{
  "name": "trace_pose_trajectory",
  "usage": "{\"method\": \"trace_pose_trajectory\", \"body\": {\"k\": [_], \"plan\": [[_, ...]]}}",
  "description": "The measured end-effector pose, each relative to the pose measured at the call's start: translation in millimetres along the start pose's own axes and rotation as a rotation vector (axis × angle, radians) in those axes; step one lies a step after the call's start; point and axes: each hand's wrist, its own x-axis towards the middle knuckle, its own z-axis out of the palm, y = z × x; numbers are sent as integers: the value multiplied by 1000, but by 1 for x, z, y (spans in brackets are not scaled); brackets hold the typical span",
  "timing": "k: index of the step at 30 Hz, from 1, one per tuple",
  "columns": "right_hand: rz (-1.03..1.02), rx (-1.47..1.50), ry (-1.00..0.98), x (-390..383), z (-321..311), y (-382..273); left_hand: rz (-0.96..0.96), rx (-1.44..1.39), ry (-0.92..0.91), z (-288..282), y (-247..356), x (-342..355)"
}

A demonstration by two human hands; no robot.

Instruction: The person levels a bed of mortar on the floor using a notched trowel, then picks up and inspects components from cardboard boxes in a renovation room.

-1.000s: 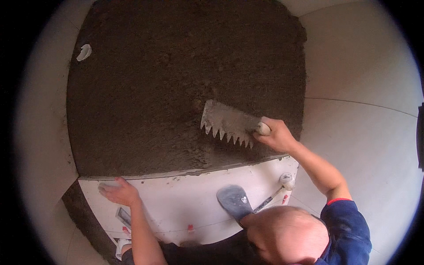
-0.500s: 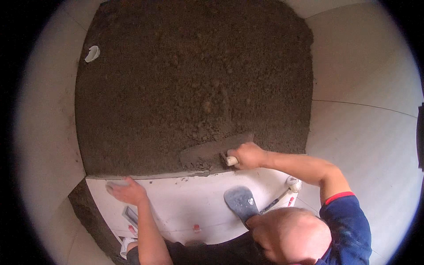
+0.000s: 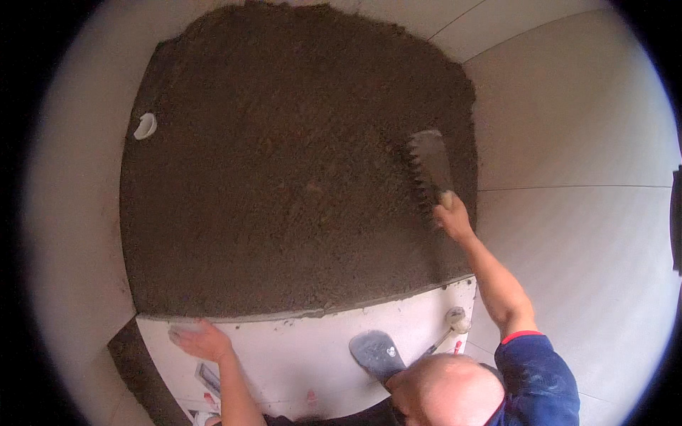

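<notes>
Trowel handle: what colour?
Trowel handle looks pale off-white; shows best in the head view.

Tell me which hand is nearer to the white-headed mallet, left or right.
Right. The right hand grips the notched trowel beyond the mallet, over the dark mortar; the left hand is well to its left, at the white tile's left end.

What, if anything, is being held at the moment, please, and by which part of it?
The right grip holds a notched trowel by its pale handle. Whether the left grip, at the white tile, holds anything cannot be told.
</notes>
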Motion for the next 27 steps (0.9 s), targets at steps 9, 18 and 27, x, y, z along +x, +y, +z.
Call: {"method": "trace_pose_trajectory", "body": {"k": [9, 18, 27], "plan": [[472, 867, -8, 51, 7, -20, 0, -33, 11, -1, 4, -1], [338, 746, -417, 42, 92, -128, 12, -71, -13, -14, 10, -2], [-11, 111, -864, -29, 150, -192, 41, -117, 11, -18, 9, 1]]}}
